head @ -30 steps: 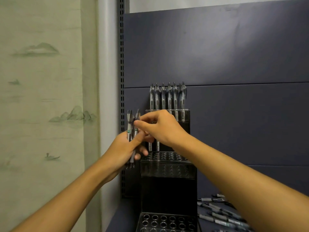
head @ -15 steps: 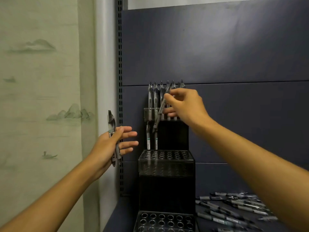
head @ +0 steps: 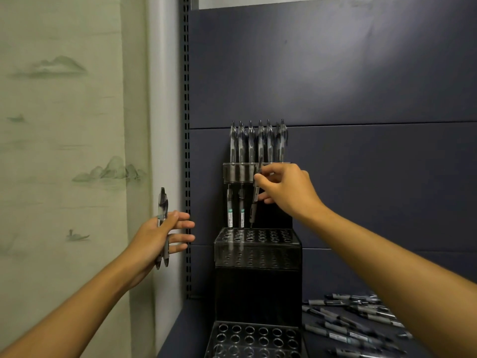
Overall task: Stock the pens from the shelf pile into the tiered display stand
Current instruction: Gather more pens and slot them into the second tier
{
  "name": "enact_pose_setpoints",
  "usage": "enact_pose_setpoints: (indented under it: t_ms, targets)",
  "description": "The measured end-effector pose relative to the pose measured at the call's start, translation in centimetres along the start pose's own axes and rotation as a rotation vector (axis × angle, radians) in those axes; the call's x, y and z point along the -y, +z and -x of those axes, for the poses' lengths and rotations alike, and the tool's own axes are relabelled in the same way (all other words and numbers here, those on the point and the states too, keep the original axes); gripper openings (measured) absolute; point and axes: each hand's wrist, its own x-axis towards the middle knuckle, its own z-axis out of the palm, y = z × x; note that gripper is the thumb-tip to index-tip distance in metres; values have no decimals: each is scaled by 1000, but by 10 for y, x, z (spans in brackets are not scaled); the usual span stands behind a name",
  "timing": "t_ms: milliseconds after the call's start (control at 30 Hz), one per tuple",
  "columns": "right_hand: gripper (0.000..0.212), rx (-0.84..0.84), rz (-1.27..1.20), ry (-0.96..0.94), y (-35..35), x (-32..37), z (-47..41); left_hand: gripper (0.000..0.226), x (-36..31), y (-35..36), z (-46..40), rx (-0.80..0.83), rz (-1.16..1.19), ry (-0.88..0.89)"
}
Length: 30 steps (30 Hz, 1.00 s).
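Note:
A black tiered display stand (head: 258,288) with clear perforated tiers stands against the dark shelf back. Its top tier (head: 238,173) holds several upright pens (head: 259,140). My right hand (head: 286,189) pinches one pen (head: 255,196), nearly upright, with its tip just above the back row of the middle tier (head: 258,235), beside two pens (head: 235,209) standing there. Left of the stand, my left hand (head: 160,239) holds two pens (head: 163,223) under the thumb, fingers spread. A loose pen pile (head: 351,321) lies on the shelf at the lower right.
The slotted shelf upright (head: 186,125) runs down just left of the stand, with a pale painted wall (head: 64,151) beyond it. The bottom tier (head: 254,338) shows rows of open holes at the lower edge.
My right hand took a pen from my left hand, carried it up to the top tier, then lowered it toward the middle tier. My left hand drew away to the left.

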Motion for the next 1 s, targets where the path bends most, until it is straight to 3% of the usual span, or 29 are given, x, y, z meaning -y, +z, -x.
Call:
enact_pose_setpoints:
  t_ms: [333,533,700,1000]
  targets:
    - [29,28,-12,7,0,-1,5,29,2,3,3,28,-28,-12]
    - [31,135,-40,106,9,-7,13,27,-2,10,3,21,33,5]
    - [17,155,-33,125,10,-7,14,27,-11,22,4,73,42,33]
    - [19,238,248,68,11,-8,12,27,-16,33,9,117,28,59]
